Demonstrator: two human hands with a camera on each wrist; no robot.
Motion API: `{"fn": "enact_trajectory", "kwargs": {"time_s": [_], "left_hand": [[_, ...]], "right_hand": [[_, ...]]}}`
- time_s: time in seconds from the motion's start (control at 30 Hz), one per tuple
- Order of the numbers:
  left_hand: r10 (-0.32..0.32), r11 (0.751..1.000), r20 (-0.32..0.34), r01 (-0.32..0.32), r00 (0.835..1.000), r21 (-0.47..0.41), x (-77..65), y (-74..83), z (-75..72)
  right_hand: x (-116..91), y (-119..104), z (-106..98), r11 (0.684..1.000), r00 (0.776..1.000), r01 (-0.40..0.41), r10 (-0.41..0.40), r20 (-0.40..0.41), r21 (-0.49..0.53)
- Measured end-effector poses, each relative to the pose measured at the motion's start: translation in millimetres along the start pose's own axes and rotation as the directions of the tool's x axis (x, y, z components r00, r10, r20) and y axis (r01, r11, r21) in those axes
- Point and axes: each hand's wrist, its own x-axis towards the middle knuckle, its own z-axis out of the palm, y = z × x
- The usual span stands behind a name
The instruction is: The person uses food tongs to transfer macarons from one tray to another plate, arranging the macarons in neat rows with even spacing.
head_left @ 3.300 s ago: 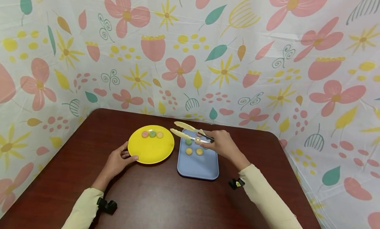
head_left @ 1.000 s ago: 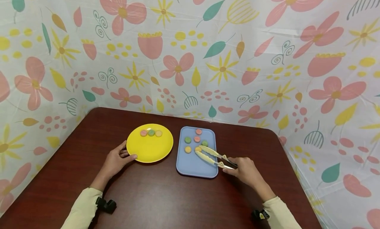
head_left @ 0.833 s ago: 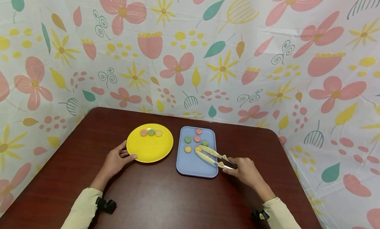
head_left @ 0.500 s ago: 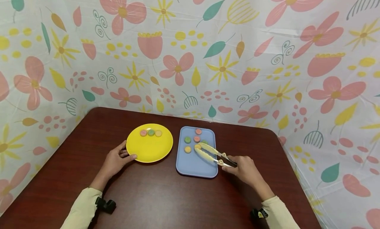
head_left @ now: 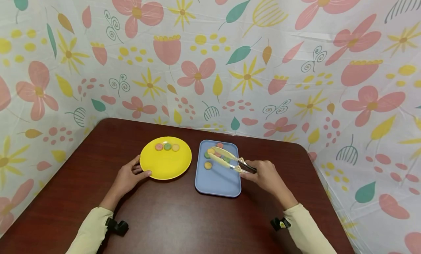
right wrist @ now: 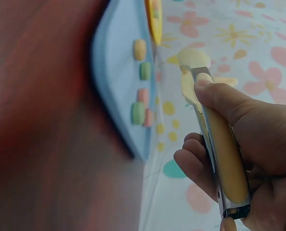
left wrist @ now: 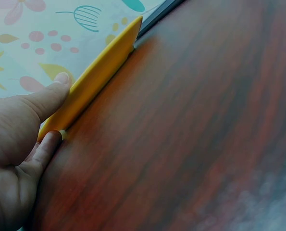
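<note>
In the head view my left hand grips the yellow plate by its left edge; the left wrist view puts the thumb on top of the rim and fingers below. A pink macaron, a green macaron and a pale yellow macaron sit in a row on the plate. My right hand holds tongs with pale tips and metal arms. Between the tips is a yellow macaron, over the blue tray. Another yellow macaron lies on the tray.
Pink and green macarons lie toward the tray's far end, partly covered by the tongs, including one pink macaron. Plate and tray stand side by side on a dark wooden table. A flower-patterned sheet hangs behind the table.
The tongs, first over the tray's far end, came down around the right-hand yellow macaron, then lifted it up and leftward over the tray. My left hand stays on the plate.
</note>
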Motion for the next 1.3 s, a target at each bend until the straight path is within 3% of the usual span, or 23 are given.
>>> {"fn": "enact_trajectory", "kwargs": {"time_s": [0.3,0.63,1.03,1.3], "left_hand": [[0.000,1.000,0.004,0.000,1.000,-0.003,0.0,-0.8,-0.7],[-0.014,1.000,0.006,0.014,1.000,-0.001,0.0,1.0,-1.0],[-0.005,1.000,-0.014,0.005,1.000,-0.004,0.2,0.2,-1.3],[-0.005,1.000,-0.017,0.005,1.000,0.001,0.9,-0.6,-0.4]], "right_hand": [[31.7,-24.5,-4.6,0.999,0.999,0.023,-0.024,0.036,0.043],[67.5,-45.5,7.1,0.995,0.994,0.099,-0.100,0.052,0.017],[95.8,-68.2,25.1,0.989,0.984,0.135,-0.140,0.107,0.055],[111.0,-83.7,34.4,0.979,0.972,0.202,-0.205,0.118,0.036]]}}
